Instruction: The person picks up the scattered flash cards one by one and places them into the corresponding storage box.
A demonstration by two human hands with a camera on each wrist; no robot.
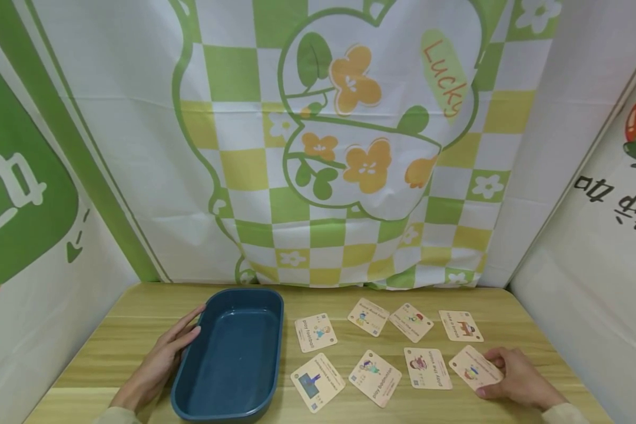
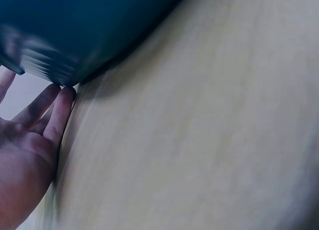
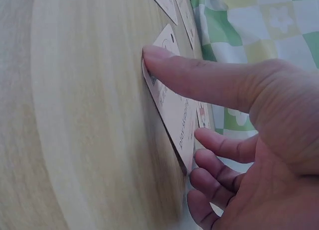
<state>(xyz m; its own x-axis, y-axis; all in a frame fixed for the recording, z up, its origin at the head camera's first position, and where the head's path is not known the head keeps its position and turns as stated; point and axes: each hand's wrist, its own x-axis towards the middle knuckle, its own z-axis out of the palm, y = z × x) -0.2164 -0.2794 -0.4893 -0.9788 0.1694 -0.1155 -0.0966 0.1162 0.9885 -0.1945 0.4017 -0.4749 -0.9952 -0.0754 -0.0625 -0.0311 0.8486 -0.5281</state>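
A blue plastic basin [image 1: 232,359] stands on the left of the table. My left hand [image 1: 161,356] lies along its left side, fingers stretched out and touching its wall; in the left wrist view the fingertips [image 2: 65,93] meet the basin's underside near the tabletop. On the right, my right hand [image 1: 522,377] pinches a picture card [image 1: 474,368] by opposite edges, thumb on the near edge and index finger on the far one. "Play skipping" reads on this card [image 3: 174,113] in the right wrist view. The other fingers curl loosely behind it.
Several more picture cards lie in two loose rows between basin and right hand, among them a "play football" card [image 1: 316,333] and a "play the violin" card [image 1: 427,368]. A green-and-white checked cloth [image 1: 350,247] hangs behind the wooden table [image 1: 127,330].
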